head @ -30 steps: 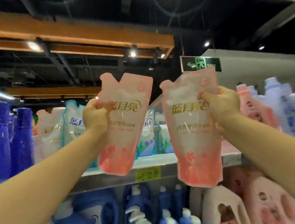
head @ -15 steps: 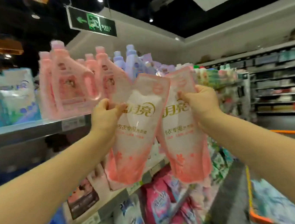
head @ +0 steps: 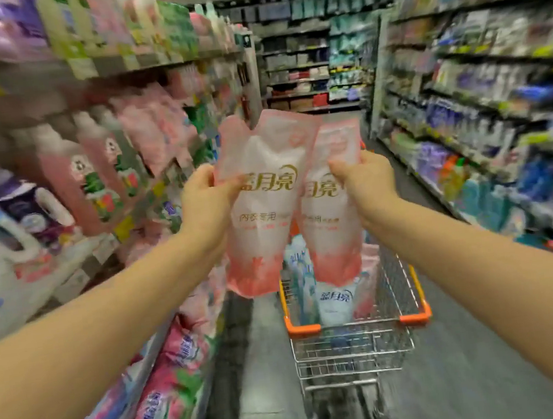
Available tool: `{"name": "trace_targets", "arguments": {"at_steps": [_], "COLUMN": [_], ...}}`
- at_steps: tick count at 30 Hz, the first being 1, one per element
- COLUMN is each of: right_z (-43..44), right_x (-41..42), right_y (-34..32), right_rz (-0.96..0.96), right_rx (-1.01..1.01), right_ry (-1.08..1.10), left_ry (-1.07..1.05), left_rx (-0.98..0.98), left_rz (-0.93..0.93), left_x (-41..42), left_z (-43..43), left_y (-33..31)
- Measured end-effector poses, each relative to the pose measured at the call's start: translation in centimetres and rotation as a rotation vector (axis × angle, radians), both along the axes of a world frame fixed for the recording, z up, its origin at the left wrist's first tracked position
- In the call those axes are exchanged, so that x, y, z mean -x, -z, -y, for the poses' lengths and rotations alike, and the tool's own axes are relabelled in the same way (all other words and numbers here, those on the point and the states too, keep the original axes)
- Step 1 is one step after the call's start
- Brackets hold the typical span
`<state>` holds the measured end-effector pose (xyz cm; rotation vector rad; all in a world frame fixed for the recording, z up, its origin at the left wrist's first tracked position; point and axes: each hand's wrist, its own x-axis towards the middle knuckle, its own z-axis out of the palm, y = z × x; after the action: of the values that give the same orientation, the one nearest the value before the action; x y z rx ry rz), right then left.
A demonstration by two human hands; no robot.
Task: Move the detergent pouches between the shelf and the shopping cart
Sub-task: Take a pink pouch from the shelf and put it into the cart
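Since the frame half a second ago, the view has swung from the shelf face to the aisle. The wire shopping cart with orange rim corners (head: 415,317), then only at the lower right edge, now stands directly below both hands.

The left hand (head: 205,200) grips the upper left edge of a pink-and-white plastic detergent pouch (head: 262,217), thumb across its front. The right hand (head: 361,182) grips the upper right edge of a second pink-and-white pouch (head: 337,237), which is partly overlapped by the first. Both hang upright below the fists, in the air above the basket and apart from the stocked metal shelf (head: 134,63) at left. Blue-and-white pouches (head: 335,302) lie in the basket.
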<state>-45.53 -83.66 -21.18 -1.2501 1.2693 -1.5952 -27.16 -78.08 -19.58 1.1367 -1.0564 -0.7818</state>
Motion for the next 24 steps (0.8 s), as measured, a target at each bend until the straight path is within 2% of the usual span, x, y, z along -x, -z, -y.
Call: {"name": "trace_targets", "arguments": {"at_steps": [8, 15, 24], "right_z": [8.6, 15.5, 19.7], "right_x": [7.4, 11.5, 13.7], "right_y": [10.7, 20.7, 32.3], "right_rz": [0.043, 0.029, 0.068], "right_rx": [-0.254, -0.455, -0.725], "right_ry": [0.226, 0.283, 0.369], "left_ry": [0.063, 0.094, 0.206], "left_rx": [-0.259, -0.456, -0.644], "left_rz": [0.013, 0.052, 0.202], "left_x": [6.2, 11.3, 15.4], "left_z": [13.6, 21.7, 25.6], "left_y": [12.1, 22.4, 32.5]}}
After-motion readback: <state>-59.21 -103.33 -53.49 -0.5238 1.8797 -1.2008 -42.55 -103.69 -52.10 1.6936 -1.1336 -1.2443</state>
